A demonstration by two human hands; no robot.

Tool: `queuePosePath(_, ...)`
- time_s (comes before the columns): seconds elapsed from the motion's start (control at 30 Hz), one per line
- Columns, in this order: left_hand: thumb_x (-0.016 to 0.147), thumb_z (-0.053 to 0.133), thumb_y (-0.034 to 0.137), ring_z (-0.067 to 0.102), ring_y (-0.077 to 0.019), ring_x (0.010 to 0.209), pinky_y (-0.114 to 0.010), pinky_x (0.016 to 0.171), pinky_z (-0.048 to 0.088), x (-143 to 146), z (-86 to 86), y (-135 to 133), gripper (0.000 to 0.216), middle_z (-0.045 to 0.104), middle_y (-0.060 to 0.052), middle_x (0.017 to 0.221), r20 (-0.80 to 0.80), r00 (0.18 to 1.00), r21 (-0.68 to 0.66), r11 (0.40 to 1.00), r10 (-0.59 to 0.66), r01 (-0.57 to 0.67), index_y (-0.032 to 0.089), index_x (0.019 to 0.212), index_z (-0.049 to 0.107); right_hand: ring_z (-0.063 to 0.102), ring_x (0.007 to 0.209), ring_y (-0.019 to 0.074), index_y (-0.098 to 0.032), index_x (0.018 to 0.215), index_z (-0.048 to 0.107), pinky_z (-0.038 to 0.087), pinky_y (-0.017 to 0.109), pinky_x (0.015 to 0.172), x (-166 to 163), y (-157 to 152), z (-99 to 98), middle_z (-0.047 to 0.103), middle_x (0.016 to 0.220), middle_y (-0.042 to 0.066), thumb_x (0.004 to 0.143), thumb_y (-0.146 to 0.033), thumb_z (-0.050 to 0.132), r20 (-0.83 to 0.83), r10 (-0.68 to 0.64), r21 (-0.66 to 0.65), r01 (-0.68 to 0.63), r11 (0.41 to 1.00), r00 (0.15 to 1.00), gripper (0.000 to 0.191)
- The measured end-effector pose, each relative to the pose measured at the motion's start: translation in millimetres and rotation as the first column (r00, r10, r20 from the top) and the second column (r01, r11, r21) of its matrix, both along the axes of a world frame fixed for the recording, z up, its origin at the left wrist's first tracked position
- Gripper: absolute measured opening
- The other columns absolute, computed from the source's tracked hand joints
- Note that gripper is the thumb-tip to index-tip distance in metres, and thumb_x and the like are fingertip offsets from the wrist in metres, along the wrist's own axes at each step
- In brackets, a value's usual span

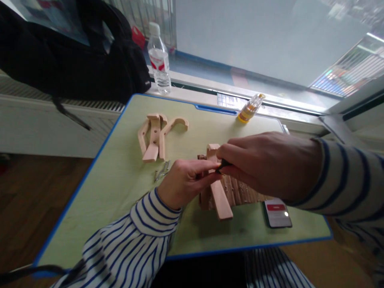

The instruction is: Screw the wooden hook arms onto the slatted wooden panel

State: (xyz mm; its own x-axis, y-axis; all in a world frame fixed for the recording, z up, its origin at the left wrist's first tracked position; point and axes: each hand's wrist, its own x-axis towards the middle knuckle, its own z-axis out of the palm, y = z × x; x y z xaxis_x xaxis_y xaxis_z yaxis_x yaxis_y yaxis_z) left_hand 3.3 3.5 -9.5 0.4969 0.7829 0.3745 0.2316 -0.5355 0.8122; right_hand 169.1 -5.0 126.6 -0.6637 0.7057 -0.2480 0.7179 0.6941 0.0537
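Observation:
My right hand (255, 160) is closed round a small black tool (223, 163), mostly hidden in the fingers. At its tip my left hand (189, 178) pinches with thumb and forefinger; what lies between them is too small to make out. Both hands are over a pale wooden hook (221, 200), which lies across a brown ridged wooden board (240, 190). Left of them, more pale wooden hooks (155, 138) lie in a group on the table. Several loose screws (162, 172) lie between that group and my left wrist.
The light green table (114, 200) has a blue edge. A phone (277, 214) lies near the right front. An amber-and-clear bottle (250, 109) stands at the back. A water bottle (160, 64) and a black bag (75, 60) are by the window.

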Motion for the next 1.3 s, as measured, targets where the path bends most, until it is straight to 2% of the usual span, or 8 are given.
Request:
queuePosePath(0.37, 0.086, 0.056, 0.029, 0.061, -0.0128, 0.058, -0.022, 0.057, 0.049, -1.9, 0.9, 2.4, 0.027, 0.07, -0.002, 0.07, 0.007, 0.995, -0.017, 0.995, -0.103, 0.103, 0.019, 0.108, 0.068, 0.041, 0.048, 0.0078, -0.017, 0.079, 0.051, 0.022, 0.025, 0.046, 3.2, -9.6, -12.8, 0.052, 0.063, -0.002, 0.088, -0.024, 0.043, -0.092, -0.014, 0.052, 0.019, 0.998, 0.996, 0.014)
queuePosePath(0.57, 0.087, 0.054, 0.024, 0.065, -0.0133, 0.07, -0.021, 0.062, 0.05, 0.5, -2.0, 5.4, 0.027, 0.072, -0.003, 0.081, 0.046, 0.982, -0.018, 0.983, -0.181, 0.182, 0.018, 0.111, 0.066, 0.036, 0.047, 0.009, -0.016, 0.078, 0.05, 0.021, 0.026, 0.046, -0.7, -20.3, -20.1, 0.046, 0.059, -0.002, 0.09, -0.027, 0.035, -0.128, -0.165, 0.13, 0.182, 0.975, 0.978, 0.022)
queuePosePath(0.63, 0.088, 0.054, 0.024, 0.064, -0.0129, 0.071, -0.021, 0.062, 0.049, 1.2, -2.6, 5.1, 0.027, 0.071, -0.002, 0.082, 0.055, 0.98, -0.014, 0.982, -0.189, 0.19, 0.019, 0.111, 0.066, 0.037, 0.049, 0.0094, -0.015, 0.08, 0.05, 0.022, 0.026, 0.047, -1.2, -21.5, -20.5, 0.048, 0.061, -0.001, 0.09, -0.026, 0.035, -0.132, -0.181, 0.13, 0.198, 0.972, 0.975, 0.021)
queuePosePath(0.8, 0.083, 0.061, 0.028, 0.05, -0.0076, 0.05, -0.019, 0.051, 0.042, 1.0, 2.0, 0.1, 0.029, 0.066, 0.002, 0.066, 0.001, 0.996, -0.014, 0.996, -0.088, 0.088, 0.02, 0.11, 0.066, 0.037, 0.05, 0.0096, -0.016, 0.083, 0.051, 0.022, 0.026, 0.048, -0.8, -19.2, -17.7, 0.051, 0.064, 0.0, 0.09, -0.028, 0.035, -0.107, -0.181, 0.101, 0.192, 0.976, 0.978, 0.021)
queuePosePath(0.9, 0.082, 0.063, 0.027, 0.05, -0.0073, 0.053, -0.018, 0.051, 0.04, 1.3, 4.4, -2.0, 0.025, 0.067, 0.001, 0.068, 0.015, 0.999, 0.007, 0.999, -0.035, 0.035, 0.02, 0.105, 0.069, 0.036, 0.048, 0.0094, -0.016, 0.082, 0.051, 0.02, 0.026, 0.048, -2.6, -17.0, -15.0, 0.052, 0.063, 0.0, 0.09, -0.029, 0.035, -0.067, -0.208, 0.093, 0.213, 0.973, 0.976, 0.022)
queuePosePath(1.07, 0.082, 0.061, 0.026, 0.049, -0.007, 0.051, -0.017, 0.05, 0.039, 1.8, 2.2, -1.9, 0.022, 0.067, 0.001, 0.065, 0.023, 0.999, 0.019, 1.0, -0.022, 0.021, 0.018, 0.1, 0.071, 0.041, 0.049, 0.0101, -0.017, 0.081, 0.051, 0.019, 0.027, 0.048, -4.5, -13.8, -3.6, 0.055, 0.063, 0.001, 0.089, -0.033, 0.036, 0.003, -0.213, 0.04, 0.213, 0.976, 0.977, 0.024)
queuePosePath(1.17, 0.082, 0.062, 0.028, 0.048, -0.0063, 0.049, -0.017, 0.048, 0.039, 0.8, 1.1, -2.2, 0.021, 0.066, 0.001, 0.064, 0.029, 1.0, 0.029, 1.0, 0.001, -0.001, 0.018, 0.099, 0.071, 0.046, 0.05, 0.0108, -0.018, 0.086, 0.052, 0.019, 0.026, 0.048, -0.9, -12.0, 5.0, 0.058, 0.066, 0.0, 0.088, -0.036, 0.04, 0.027, -0.165, 0.009, 0.165, 0.986, 0.986, 0.021)
queuePosePath(1.3, 0.081, 0.063, 0.027, 0.049, -0.0061, 0.047, -0.017, 0.047, 0.039, 0.6, 2.7, -4.9, 0.021, 0.066, 0.001, 0.062, -0.012, 0.999, 0.039, 0.999, 0.031, -0.03, 0.017, 0.097, 0.071, 0.051, 0.056, 0.0101, -0.019, 0.092, 0.053, 0.024, 0.026, 0.05, 5.7, -7.9, 7.5, 0.061, 0.074, 0.001, 0.088, -0.027, 0.042, -0.024, -0.046, -0.024, 0.045, 0.999, 0.999, 0.014)
